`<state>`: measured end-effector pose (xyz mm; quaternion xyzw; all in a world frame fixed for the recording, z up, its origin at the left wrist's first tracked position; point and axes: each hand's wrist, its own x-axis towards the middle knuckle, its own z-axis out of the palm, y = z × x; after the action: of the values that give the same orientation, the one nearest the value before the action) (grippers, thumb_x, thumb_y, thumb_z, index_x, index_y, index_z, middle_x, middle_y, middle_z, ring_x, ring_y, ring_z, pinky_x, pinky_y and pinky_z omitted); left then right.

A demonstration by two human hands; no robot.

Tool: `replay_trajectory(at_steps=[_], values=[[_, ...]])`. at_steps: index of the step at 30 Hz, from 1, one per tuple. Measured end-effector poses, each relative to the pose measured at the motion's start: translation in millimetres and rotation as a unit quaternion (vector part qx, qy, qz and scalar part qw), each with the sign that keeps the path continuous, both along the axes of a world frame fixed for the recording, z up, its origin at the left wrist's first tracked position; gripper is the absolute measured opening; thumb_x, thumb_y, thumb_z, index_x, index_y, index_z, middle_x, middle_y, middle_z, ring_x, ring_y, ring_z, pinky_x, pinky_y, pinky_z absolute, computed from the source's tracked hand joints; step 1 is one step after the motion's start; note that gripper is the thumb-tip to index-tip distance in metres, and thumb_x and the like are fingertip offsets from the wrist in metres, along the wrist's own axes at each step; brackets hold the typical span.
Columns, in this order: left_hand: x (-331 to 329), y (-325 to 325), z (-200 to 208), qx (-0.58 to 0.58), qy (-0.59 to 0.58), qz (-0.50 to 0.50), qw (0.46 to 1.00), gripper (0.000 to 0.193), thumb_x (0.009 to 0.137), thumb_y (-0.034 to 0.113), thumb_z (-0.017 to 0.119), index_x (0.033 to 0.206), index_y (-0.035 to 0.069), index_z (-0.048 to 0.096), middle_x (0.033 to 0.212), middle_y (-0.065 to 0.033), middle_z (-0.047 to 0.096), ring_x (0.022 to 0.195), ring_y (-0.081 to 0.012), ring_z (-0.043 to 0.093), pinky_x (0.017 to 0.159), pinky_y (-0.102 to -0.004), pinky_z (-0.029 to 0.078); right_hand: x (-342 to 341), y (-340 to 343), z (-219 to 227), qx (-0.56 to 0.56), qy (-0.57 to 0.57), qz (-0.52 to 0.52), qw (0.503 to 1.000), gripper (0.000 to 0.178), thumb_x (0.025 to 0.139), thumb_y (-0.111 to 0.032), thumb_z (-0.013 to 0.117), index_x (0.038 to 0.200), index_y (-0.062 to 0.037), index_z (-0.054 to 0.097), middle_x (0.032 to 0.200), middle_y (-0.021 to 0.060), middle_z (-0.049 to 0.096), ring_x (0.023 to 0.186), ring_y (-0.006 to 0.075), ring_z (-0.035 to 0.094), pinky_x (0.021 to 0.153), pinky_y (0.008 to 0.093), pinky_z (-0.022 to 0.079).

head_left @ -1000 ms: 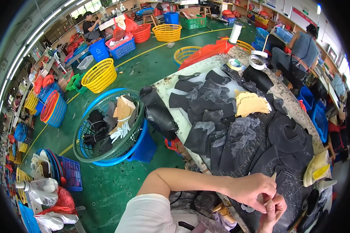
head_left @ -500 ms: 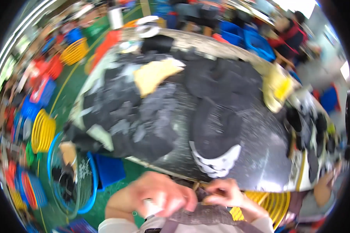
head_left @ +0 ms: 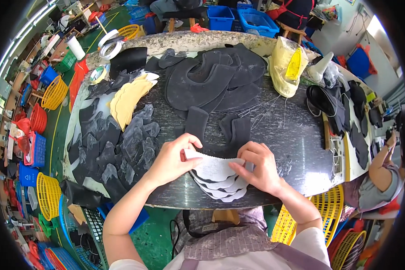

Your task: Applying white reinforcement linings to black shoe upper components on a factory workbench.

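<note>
My left hand (head_left: 177, 155) and my right hand (head_left: 258, 164) are at the near side of the table. Each pinches one end of a curved white piece (head_left: 213, 168) with a finely notched upper edge. More white-edged layers (head_left: 219, 193) fan out under it toward the table's near edge. Just beyond my hands, the dark arms of a U-shaped black piece (head_left: 197, 121) point away from me; its middle is partly hidden by the white piece and my fingers. Farther off lies a heap of black U-shaped cut pieces (head_left: 198, 85).
Crumpled dark pieces (head_left: 114, 139) and cream cut pieces (head_left: 128, 96) lie on the left of the table. A yellowish bag (head_left: 281, 63) stands at the far right, with black shoe parts (head_left: 328, 101) nearer. Yellow baskets (head_left: 326, 204) sit below the right edge.
My hands have risen from near my lap to the table and now grip the white piece's two ends. The view has turned and sharpened; the U-shaped stack appears pulled apart.
</note>
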<state>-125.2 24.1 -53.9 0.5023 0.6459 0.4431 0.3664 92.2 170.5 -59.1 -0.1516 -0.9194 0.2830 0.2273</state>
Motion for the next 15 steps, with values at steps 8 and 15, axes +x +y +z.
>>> replay_trajectory(at_steps=[8, 15], values=[[3.6, 6.3, -8.4, -0.03, 0.05, -0.043, 0.997, 0.027, 0.083, 0.005, 0.072, 0.105, 0.005, 0.057, 0.078, -0.0047, 0.064, 0.069, -0.0101, 0.063, 0.06, -0.0264, 0.048, -4.4, -0.3, -13.5, 0.07, 0.015, 0.005, 0.997, 0.021, 0.074, -0.021, 0.078, 0.071, -0.0083, 0.061, 0.074, 0.0012, 0.052, 0.068, 0.0196, 0.055, 0.068, 0.034, 0.041], [54.1, -13.7, -24.8, 0.098, 0.202, 0.005, 0.975, 0.022, 0.084, 0.004, 0.066, 0.104, 0.005, 0.057, 0.084, -0.0133, 0.064, 0.071, -0.03, 0.067, 0.064, -0.0396, 0.054, -48.8, 57.0, 22.3, 0.159, 0.06, 0.057, 0.984, 0.02, 0.075, -0.018, 0.075, 0.081, -0.0068, 0.06, 0.084, 0.0067, 0.054, 0.081, 0.0266, 0.057, 0.075, 0.0389, 0.046]])
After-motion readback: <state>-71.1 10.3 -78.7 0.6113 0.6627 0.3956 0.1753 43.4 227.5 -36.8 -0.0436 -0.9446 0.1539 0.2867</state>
